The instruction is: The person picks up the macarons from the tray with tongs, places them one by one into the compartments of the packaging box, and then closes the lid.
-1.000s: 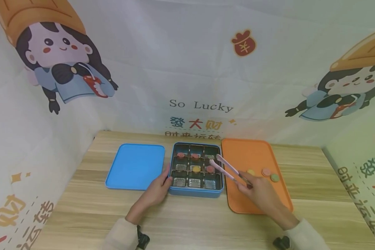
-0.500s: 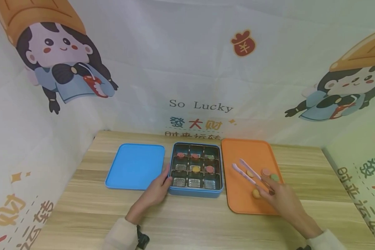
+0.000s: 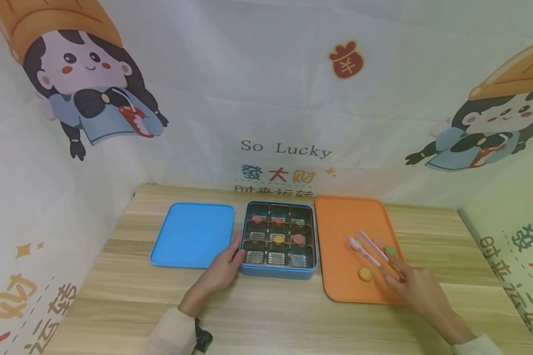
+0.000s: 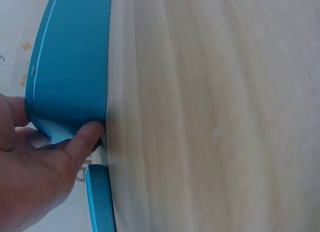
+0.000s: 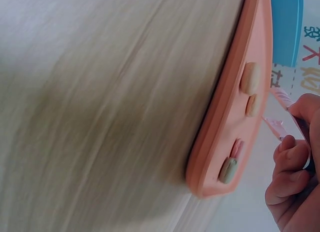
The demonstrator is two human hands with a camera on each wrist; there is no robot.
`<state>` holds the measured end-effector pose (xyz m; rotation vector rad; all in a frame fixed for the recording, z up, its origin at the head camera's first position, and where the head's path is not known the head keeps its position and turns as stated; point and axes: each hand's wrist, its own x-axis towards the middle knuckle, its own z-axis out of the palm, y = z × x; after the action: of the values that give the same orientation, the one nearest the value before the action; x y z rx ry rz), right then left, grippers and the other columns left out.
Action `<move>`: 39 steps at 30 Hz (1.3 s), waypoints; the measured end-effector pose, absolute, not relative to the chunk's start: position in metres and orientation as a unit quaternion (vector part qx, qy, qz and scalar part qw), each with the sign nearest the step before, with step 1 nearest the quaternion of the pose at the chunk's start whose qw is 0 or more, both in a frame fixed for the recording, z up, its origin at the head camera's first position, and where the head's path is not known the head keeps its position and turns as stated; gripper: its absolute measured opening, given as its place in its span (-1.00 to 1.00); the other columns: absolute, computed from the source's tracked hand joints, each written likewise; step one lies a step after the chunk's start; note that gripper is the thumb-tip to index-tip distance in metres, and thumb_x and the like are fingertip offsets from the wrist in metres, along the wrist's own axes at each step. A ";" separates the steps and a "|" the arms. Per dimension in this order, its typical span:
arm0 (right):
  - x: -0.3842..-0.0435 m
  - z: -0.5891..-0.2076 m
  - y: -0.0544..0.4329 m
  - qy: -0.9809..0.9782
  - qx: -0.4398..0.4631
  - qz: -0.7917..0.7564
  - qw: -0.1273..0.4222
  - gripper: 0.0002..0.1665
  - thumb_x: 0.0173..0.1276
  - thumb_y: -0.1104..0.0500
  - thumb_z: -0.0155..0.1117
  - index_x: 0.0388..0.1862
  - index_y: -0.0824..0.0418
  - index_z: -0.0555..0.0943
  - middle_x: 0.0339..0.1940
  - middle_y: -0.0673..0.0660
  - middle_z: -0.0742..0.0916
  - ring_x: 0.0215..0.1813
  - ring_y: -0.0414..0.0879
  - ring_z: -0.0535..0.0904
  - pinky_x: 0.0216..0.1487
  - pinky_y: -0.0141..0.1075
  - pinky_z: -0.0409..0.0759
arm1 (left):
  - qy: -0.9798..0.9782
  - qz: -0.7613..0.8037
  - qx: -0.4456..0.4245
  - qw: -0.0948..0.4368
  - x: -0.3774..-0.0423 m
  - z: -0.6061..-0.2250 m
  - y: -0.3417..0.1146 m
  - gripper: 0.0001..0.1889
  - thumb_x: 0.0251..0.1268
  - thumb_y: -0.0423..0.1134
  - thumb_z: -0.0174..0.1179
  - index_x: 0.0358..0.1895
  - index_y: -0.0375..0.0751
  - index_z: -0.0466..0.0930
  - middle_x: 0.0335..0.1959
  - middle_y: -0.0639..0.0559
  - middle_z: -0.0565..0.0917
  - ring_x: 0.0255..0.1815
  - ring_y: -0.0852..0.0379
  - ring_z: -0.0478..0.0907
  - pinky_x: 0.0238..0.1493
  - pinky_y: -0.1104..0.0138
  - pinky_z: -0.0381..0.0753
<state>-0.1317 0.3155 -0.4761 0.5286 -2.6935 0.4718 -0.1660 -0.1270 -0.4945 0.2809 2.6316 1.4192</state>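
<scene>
Macarons (image 3: 365, 274): lying on orange tray (image 3: 342, 291), lower right of frame; probably being light, crumbly, wanting gentle side pinching; clasping parted tongs (image 3: 366, 254) in right hand (image 3: 422, 291), gripping blue box (image 3: 279, 272) with left hand (image 3: 224, 267).

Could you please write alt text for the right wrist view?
The right grip, a bare hand, holds pink tongs over an orange tray. On it lie four macarons: two yellowish, one pink, one green; a blue box stands beyond.
</scene>
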 end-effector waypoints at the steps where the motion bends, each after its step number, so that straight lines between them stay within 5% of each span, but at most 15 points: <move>1: -0.132 -0.477 0.317 -0.952 0.187 0.167 0.176 -0.56 0.10 0.28 0.50 0.00 0.33 0.69 -0.82 -0.28 0.24 -0.75 -0.57 -0.04 -0.80 -0.60 0.03 | 0.874 0.472 0.093 0.071 -0.166 -0.494 -0.127 -0.40 0.61 -0.26 -0.17 0.58 -0.35 -0.10 0.54 -0.34 0.11 0.54 -0.28 0.07 0.49 -0.11 0.15; 39: -0.134 -0.484 0.316 -0.940 0.200 0.181 0.207 -0.56 0.03 0.33 0.53 -0.05 0.39 0.71 -0.83 -0.31 0.21 -0.73 -0.59 -0.09 -0.81 -0.60 0.01 | 0.870 0.479 0.090 0.074 -0.167 -0.495 -0.127 -0.39 0.61 -0.26 -0.17 0.57 -0.37 -0.11 0.55 -0.32 0.09 0.54 -0.25 0.06 0.51 -0.08 0.14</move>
<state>-0.1344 0.3157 -0.4835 0.5584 -2.6191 0.5031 -0.1668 -0.1266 -0.4946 0.2704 2.6112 1.4374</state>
